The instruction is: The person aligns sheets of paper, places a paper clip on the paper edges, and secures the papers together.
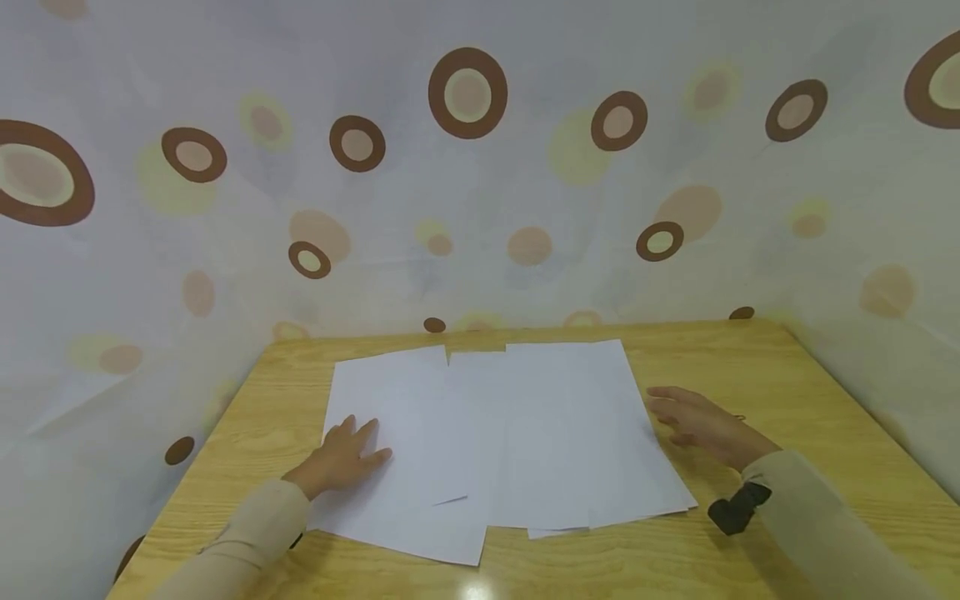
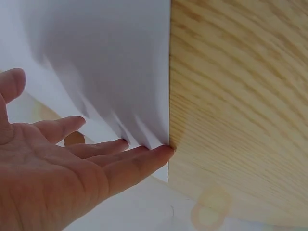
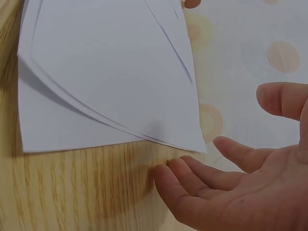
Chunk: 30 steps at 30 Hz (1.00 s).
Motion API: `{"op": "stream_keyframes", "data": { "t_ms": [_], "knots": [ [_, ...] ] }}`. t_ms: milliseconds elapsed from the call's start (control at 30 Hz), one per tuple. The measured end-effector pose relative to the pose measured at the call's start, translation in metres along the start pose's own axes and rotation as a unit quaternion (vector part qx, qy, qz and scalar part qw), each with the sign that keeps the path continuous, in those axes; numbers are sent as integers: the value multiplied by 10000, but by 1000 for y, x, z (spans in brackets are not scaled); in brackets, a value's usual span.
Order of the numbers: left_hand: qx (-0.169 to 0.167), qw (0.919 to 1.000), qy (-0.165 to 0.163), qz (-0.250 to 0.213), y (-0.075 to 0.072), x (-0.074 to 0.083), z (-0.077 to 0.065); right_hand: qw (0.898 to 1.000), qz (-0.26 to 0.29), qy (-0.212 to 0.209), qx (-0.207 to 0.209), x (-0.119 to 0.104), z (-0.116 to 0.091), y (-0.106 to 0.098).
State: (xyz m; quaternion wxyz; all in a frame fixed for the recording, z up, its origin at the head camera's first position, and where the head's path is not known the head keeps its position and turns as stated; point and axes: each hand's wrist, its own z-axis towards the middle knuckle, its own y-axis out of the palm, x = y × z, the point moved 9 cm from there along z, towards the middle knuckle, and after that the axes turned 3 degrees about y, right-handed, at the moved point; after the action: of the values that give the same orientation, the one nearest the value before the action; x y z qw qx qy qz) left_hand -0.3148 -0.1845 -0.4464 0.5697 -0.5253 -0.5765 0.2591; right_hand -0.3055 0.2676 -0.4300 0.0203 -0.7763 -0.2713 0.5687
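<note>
Several white paper sheets (image 1: pixel 555 433) lie overlapping and spread out on the wooden table. My left hand (image 1: pixel 341 458) rests on the left sheets (image 1: pixel 405 517) near their outer edge, its fingers spread. In the left wrist view the fingertips of the left hand (image 2: pixel 96 163) touch the paper (image 2: pixel 106 62) by its edge. Just off the right edge of the sheets, my right hand (image 1: pixel 701 425) is held with loosely bent fingers and nothing in it. In the right wrist view the right hand (image 3: pixel 226 183) is beside a corner of the stacked paper (image 3: pixel 110 72), whose edges curve up.
The wooden table (image 1: pixel 750 375) extends around the paper on all sides. Behind it and along both sides hangs a pale sheet (image 1: pixel 480 192) with brown, yellow and peach circles. A black strap device (image 1: pixel 738 508) is on the right wrist.
</note>
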Motion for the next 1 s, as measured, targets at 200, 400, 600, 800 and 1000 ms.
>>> {"op": "stream_keyframes", "data": {
  "t_ms": [200, 400, 600, 800, 1000],
  "knots": [
    [-5, 9999, 50, 95, 3, 8, 0, 10000, 25, 23, -26, -2, 1, 2],
    [-18, 9997, 109, 239, 7, 14, 0, 9999, 98, 71, 2, -2, 2, 4],
    [15, 9994, 187, 304, 11, 20, 2, 10000, 71, 65, 8, -1, 4, 5],
    [34, 9990, 213, 385, 15, 28, 5, 9996, 77, 230, 115, 1, 9, 8],
    [26, 9985, 285, 471, 17, 38, 7, 9999, 120, 74, 4, -2, 8, 12]
  ]
}}
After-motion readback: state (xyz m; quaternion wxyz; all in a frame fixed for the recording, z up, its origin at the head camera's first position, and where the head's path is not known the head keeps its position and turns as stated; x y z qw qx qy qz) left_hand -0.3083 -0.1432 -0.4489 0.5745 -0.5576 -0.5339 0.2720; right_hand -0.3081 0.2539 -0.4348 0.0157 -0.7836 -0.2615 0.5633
